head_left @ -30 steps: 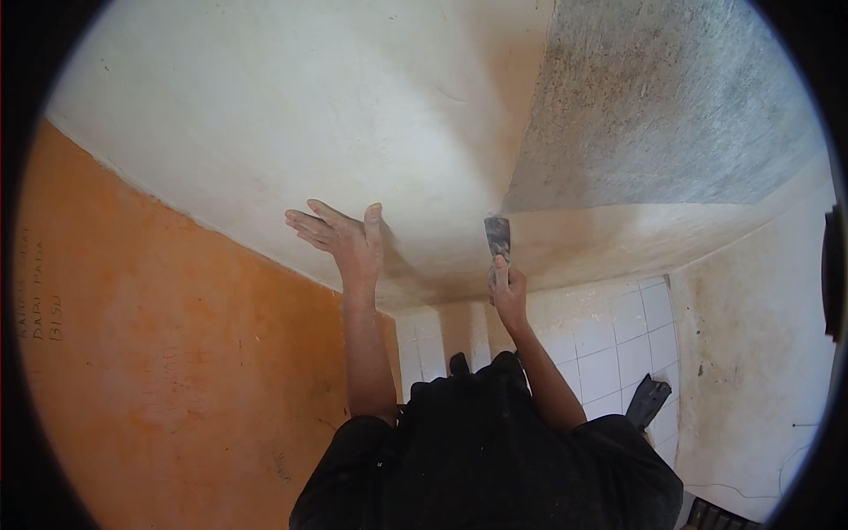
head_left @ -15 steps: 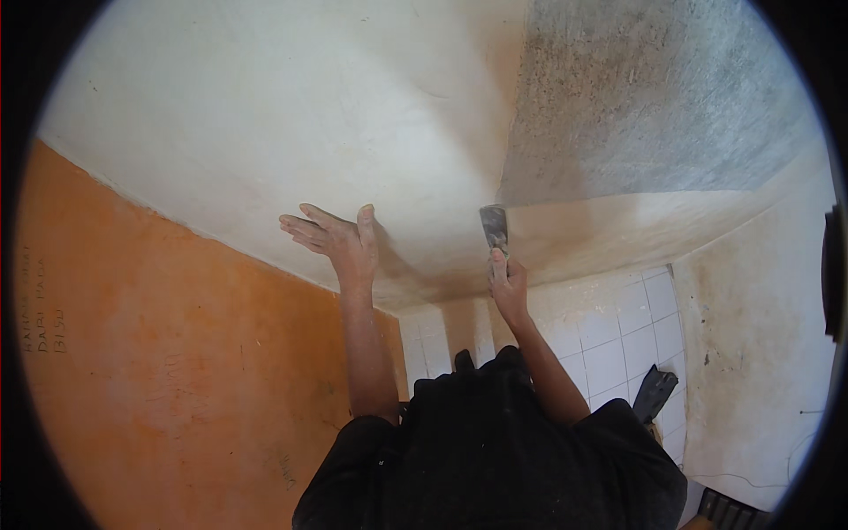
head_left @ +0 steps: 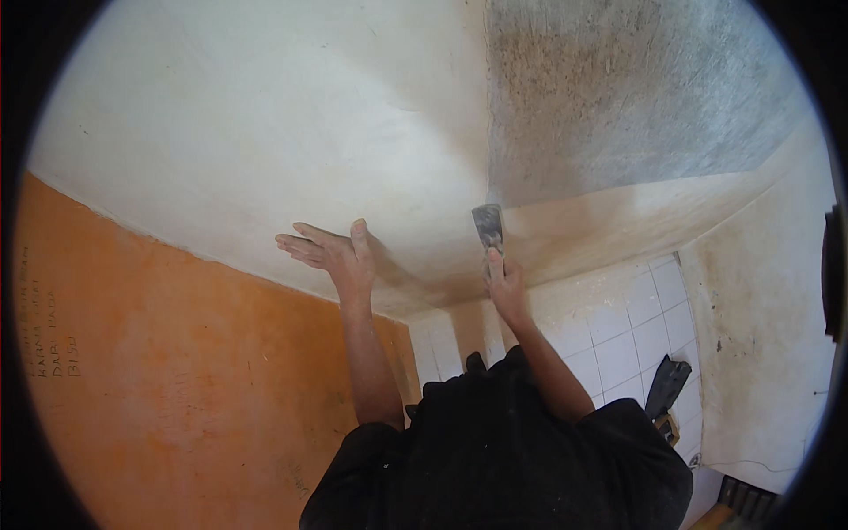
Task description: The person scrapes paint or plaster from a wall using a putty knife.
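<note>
**Scraper points away from the right hand, blade end by the grey patch's corner**

The right hand (head_left: pixel 505 287) is wrapped around the handle of a scraper (head_left: pixel 488 225), thumb laid along it. The scraper's long axis runs almost straight ahead from that fist, leaning slightly toward the left hand's side. This is the relation that counts: the broad blade end lies directly beyond the right fingers, just beside the near left corner of a rough grey patch (head_left: pixel 636 97). Whether the edge touches the wall there cannot be told.

The left hand (head_left: pixel 340 259), clearly the farther one from the scraper, holds nothing; its thumb stands well apart from the fingers. It is set against or just off the pale wall (head_left: pixel 353 132); contact is unclear. The grey patch spreads ahead and to the right of the right hand.

To the right of the right forearm are white tiles (head_left: pixel 618 340), with a long dark object (head_left: pixel 668 386) farther out.

No brand or label can be read on the scraper. Left of the left hand, the orange wall (head_left: pixel 177 353) carries, near its far side, several lines of dark handwritten capitals (head_left: pixel 55 331); fainter reddish marks nearer the left forearm are illegible.
</note>
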Demonstrator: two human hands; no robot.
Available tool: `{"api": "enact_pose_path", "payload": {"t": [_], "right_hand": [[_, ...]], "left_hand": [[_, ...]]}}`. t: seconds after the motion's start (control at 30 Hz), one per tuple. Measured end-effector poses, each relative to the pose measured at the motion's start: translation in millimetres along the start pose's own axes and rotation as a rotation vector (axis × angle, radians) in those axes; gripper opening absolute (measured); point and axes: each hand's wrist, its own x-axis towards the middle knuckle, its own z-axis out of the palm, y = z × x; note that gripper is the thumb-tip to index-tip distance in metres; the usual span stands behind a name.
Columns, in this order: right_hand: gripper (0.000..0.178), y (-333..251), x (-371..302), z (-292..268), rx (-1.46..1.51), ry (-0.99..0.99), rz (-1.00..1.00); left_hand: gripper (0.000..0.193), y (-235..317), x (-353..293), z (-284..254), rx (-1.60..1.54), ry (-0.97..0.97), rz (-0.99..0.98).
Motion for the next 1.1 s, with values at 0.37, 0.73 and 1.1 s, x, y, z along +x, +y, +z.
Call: {"api": "enact_pose_path", "payload": {"t": [0.37, 0.73, 1.1], "right_hand": [[0.053, -2, 5, -12, 0.132, -0.105, 0.124], [0.053, 7, 5, -8, 0.025, -0.005, 0.117], [0.055, 5, 17, -15, 0.011, -0.114, 0.097]], "left_hand": [[0.106, 2, 3, 1, -0.006, -0.002, 0.016], [0.107, 1, 2, 3, 0.007, 0.002, 0.008], [0.107, 5, 4, 1, -0.033, -0.008, -0.035]]}}
